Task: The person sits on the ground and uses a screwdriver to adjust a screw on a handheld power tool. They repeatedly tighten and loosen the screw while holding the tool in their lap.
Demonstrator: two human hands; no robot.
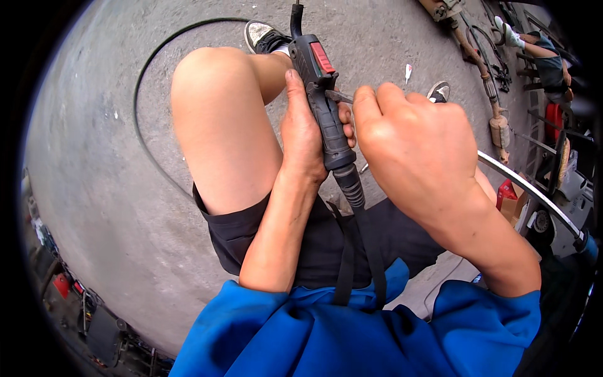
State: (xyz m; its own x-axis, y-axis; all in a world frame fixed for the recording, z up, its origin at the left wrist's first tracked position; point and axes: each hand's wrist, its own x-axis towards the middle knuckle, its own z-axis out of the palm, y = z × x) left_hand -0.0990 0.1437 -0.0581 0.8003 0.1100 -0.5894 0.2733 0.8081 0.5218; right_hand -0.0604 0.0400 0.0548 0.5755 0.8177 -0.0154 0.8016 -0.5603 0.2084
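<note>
My left hand (pixel 301 129) is wrapped round the black handle of a welding torch (pixel 325 116), thumb along its side and fingertips showing on the far side. The torch is tilted, its neck pointing away from me, and a red trigger (pixel 322 58) faces up. Below the handle a ribbed cable sleeve (pixel 349 185) runs down toward my lap. My right hand (pixel 418 138) is closed in a fist on a dark metal tool (pixel 339 96). Its tip meets the handle just below the trigger; the fist hides the rest, so its kind cannot be made out.
A dark cable (pixel 135 103) curves over the concrete floor at the left. A small white tube (pixel 408 73) lies ahead. On the right are a rusty exhaust pipe (pixel 480 66), a pale curved rod or hose (pixel 534 191), a red box (pixel 507 195) and another person's legs (pixel 534 47).
</note>
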